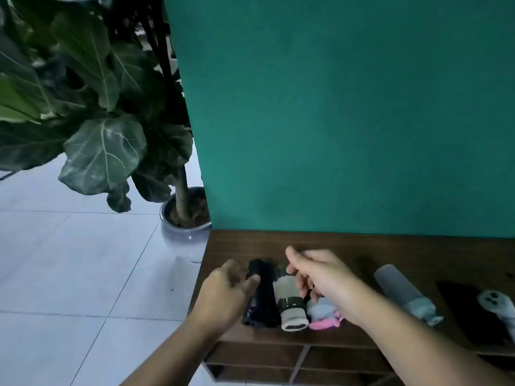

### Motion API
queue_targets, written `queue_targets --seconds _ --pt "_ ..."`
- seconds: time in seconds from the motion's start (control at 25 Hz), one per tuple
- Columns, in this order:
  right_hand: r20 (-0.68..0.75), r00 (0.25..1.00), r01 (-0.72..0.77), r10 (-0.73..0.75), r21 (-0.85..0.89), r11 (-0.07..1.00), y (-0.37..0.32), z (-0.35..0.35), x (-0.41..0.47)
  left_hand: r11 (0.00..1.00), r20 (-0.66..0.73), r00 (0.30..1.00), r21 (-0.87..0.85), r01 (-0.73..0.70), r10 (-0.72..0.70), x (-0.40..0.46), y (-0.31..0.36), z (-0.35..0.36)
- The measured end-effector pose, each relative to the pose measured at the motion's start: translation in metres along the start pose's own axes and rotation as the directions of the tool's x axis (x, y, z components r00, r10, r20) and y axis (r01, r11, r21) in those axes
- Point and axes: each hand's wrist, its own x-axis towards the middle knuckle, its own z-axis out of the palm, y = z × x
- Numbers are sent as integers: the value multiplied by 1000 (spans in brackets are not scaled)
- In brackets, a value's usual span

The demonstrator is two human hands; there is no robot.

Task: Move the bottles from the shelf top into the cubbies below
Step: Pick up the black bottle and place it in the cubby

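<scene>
Several bottles in sock-like covers lie on the dark wooden shelf top (348, 246). A black one (262, 296) lies at the left, a beige one with a black band (288, 299) beside it, then a grey-and-pink one (324, 313). Further right lie a grey one (404, 291) and a white one with a face (498, 305) on a black item. My left hand (227, 291) touches the black bottle's left side, fingers apart. My right hand (323, 274) hovers over the beige and grey-pink bottles with fingers curled; I cannot tell whether it grips anything. Open cubbies (259, 358) show below the shelf front.
A green wall (334, 107) rises behind the shelf. A large-leafed plant in a grey pot (186, 229) stands on the white tiled floor (69, 260) just left of the shelf's end.
</scene>
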Motion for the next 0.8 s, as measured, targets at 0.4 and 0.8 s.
queue_targets --seconds 0.4,0.8 --pt "64 937 286 -343 -703 651 184 114 121 936 -92 971 -299 186 -223 95 -124 134" --pt "137 553 679 -822 -646 349 273 153 25 669 -71 990 -742 27 -119 -65 -172 128"
